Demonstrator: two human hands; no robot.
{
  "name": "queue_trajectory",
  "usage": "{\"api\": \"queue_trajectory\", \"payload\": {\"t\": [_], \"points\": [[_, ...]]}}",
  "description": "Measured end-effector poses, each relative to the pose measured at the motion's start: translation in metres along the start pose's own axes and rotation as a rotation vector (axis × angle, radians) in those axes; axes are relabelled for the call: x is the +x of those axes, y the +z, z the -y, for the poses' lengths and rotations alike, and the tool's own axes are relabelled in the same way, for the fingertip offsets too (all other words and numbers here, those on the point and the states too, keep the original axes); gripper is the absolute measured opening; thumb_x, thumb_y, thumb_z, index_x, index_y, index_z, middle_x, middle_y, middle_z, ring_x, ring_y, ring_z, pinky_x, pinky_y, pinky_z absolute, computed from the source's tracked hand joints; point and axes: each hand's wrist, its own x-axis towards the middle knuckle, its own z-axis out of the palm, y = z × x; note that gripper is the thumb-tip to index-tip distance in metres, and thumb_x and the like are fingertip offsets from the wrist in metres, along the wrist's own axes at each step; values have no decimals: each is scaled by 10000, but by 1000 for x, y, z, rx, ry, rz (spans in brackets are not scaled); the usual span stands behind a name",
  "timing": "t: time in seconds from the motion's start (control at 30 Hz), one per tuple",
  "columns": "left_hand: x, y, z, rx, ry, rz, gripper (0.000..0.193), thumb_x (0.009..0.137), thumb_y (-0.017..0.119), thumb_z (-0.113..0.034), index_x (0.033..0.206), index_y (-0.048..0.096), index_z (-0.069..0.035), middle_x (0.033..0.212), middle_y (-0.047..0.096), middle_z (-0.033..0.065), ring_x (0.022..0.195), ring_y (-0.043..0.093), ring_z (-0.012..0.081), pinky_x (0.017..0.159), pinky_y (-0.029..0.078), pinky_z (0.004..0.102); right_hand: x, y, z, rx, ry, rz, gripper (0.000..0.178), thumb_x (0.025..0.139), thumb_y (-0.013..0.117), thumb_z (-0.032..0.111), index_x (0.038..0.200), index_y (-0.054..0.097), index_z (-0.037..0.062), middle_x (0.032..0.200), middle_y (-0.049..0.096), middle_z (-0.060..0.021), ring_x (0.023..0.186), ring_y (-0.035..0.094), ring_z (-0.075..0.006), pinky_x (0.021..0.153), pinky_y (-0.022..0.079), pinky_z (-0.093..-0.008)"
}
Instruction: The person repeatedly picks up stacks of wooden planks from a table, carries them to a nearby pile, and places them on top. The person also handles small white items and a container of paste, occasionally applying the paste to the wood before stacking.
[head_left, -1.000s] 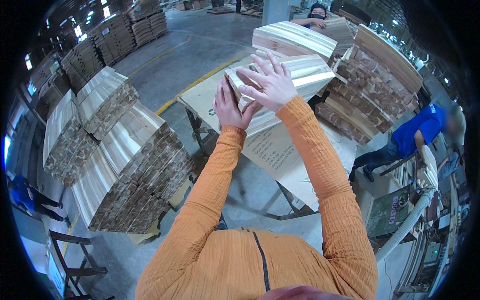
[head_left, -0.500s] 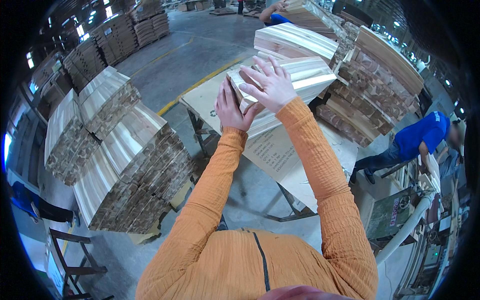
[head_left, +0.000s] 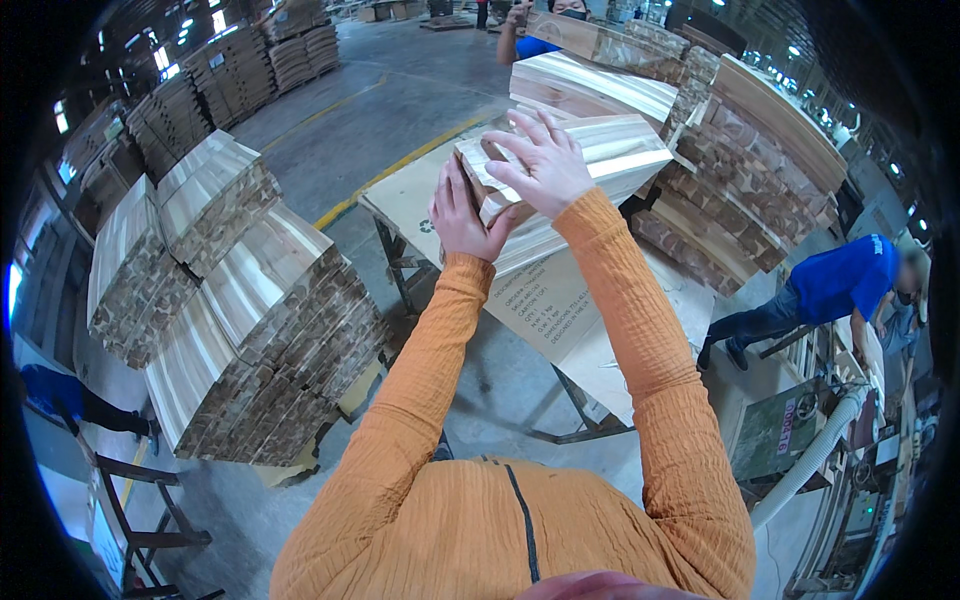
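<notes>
A stack of pale, striped wooden boards point(head_left: 625, 150) lies on the cardboard-topped table in front of me. My left hand point(head_left: 465, 215) rests against the near-left end of the stack, fingers stretched up along the end faces and thumb pointing toward the right hand. Over the top boards near that same end spreads my right hand point(head_left: 548, 168), its fingers apart and touching the wood. Neither hand is wrapped round a board. Part of the end faces is hidden behind my fingers.
Cardboard point(head_left: 560, 310) covers the table. Behind it stand more boards point(head_left: 595, 85) and a tall stack point(head_left: 740, 170). Large board piles point(head_left: 250, 340) sit on the left. A co-worker point(head_left: 540, 45) handles a board at the far side; another person point(head_left: 845, 275) bends at the right.
Across the table, the co-worker has come further into view and the board there has shifted. My right hand's fingers have moved slightly; my left hand stays put. The person at left has shifted a little.
</notes>
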Motion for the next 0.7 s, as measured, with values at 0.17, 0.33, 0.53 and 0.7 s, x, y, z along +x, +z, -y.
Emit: {"api": "queue_trajectory", "payload": {"t": [0.17, 0.33, 0.53, 0.7], "points": [[0, -1, 0, -2, -12, 5, 1023, 706, 560, -671, 1397, 251, 18, 1357, 386, 216, 1243, 377, 353, 982, 280, 462, -6, -1, 5, -46, 10, 1, 584, 849, 374, 625, 1294, 503, 270, 1446, 329, -82, 1357, 193, -360, 1076, 144, -517], [0, -2, 2, 29, -7, 7, 1030, 702, 566, -674, 1398, 248, 15, 1356, 384, 220, 1232, 389, 351, 970, 293, 453, -7, 2, 11, -86, 15, 14, 609, 859, 342, 642, 1307, 494, 259, 1451, 322, -80, 1357, 195, -358, 1086, 142, -505], [3, 1, 3, 16, 2, -4, 1031, 695, 588, -655, 1395, 254, 24, 1349, 390, 230, 1223, 398, 353, 961, 305, 444, -7, -1, 9, -31, -6, -34, 580, 876, 340, 595, 1318, 481, 247, 1435, 347, -92, 1350, 203, -362, 1082, 151, -503], [9, 2, 10, -47, -1, -26, 989, 705, 608, -604, 1382, 281, 38, 1338, 406, 237, 1222, 401, 366, 982, 296, 450, -50, -22, -30, 420, -21, -550, 275, 807, 478, 205, 975, 651, 73, 1104, 607, -122, 1120, 487, -284, 972, 344, -386]]}}
